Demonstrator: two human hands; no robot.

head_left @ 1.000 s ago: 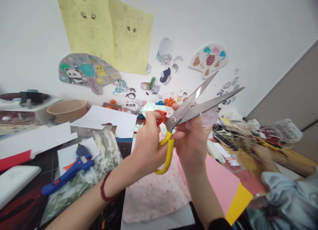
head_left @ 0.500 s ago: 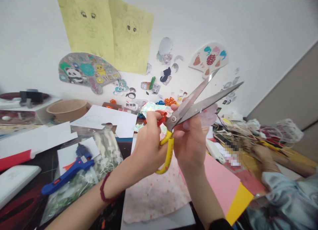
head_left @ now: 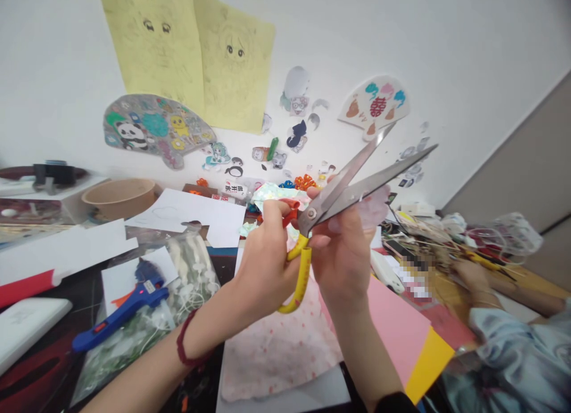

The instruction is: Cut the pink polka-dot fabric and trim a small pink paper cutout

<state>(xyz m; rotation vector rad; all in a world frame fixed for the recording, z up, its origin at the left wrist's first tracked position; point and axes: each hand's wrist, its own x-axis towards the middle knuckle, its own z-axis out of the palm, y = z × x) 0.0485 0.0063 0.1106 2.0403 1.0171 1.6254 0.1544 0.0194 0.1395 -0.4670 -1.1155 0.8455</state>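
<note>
Both hands are wrapped round one big pair of scissors (head_left: 339,190), held up in the air over the messy craft table (head_left: 53,341). Left hand (head_left: 263,270) is clenched on the handle end, fingers curled through the red and yellow loops, with the yellow loop sticking out below the fist. Right hand (head_left: 341,255) sits just beside it, touching, fingers pinching near the pivot screw and holding a pale pink, see-through scrap (head_left: 375,207) up against the lower blade. Can't tell exactly how that scrap is gripped, the fingers hide most of it.

Blades are open in a narrow V, pointing up and to the right toward the wall, tips well apart from anything on the table.

Under the hands there's a pink dotted fabric piece (head_left: 276,347) lying flat, with a plain pink sheet (head_left: 397,324) and a yellow sheet (head_left: 428,365) poking out on its right side. Off to the left, a blue glue gun (head_left: 118,312) rests on a clear plastic bag of stuff (head_left: 187,270), and white paper sheets (head_left: 187,213) are spread around behind it. A brown bowl (head_left: 118,196) stands further back near the wall.

Wall's got two yellow drawings (head_left: 191,50) taped up, a panda fan cutout (head_left: 151,127) and a white fan (head_left: 375,106) with red characters. Another person's arm (head_left: 499,288) rests on the table at the far right, by a tangled pile of bits.
</note>
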